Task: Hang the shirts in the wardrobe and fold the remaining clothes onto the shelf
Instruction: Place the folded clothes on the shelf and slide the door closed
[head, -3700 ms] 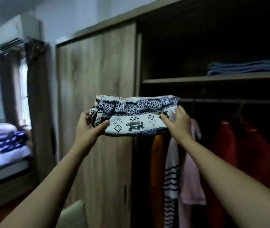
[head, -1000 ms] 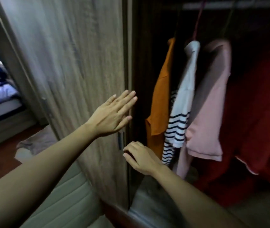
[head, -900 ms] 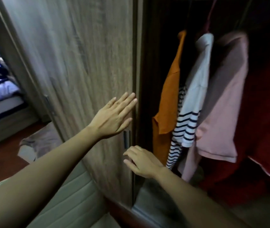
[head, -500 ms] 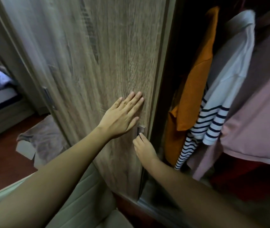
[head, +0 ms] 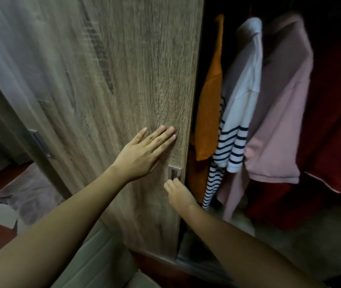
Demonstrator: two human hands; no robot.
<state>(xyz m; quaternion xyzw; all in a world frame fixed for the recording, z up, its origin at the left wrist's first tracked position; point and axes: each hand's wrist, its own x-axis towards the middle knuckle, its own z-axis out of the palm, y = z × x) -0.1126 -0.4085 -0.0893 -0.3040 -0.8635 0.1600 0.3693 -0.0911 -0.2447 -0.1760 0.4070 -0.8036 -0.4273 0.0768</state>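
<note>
The left hand is lying flat, fingers straight, on the rough wood-grain wardrobe door. The right hand, just below it, is hooking curled fingertips into the door's rectangular metal recessed handle. Right of the door, an orange shirt, a navy-striped white shirt, a soft pink shirt and a red garment are hanging.

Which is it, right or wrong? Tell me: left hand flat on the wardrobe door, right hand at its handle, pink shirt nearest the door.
Wrong: the head view shows the orange shirt nearest the door, the pink shirt further right. Flat left hand, right hand at the handle: correct.
</note>
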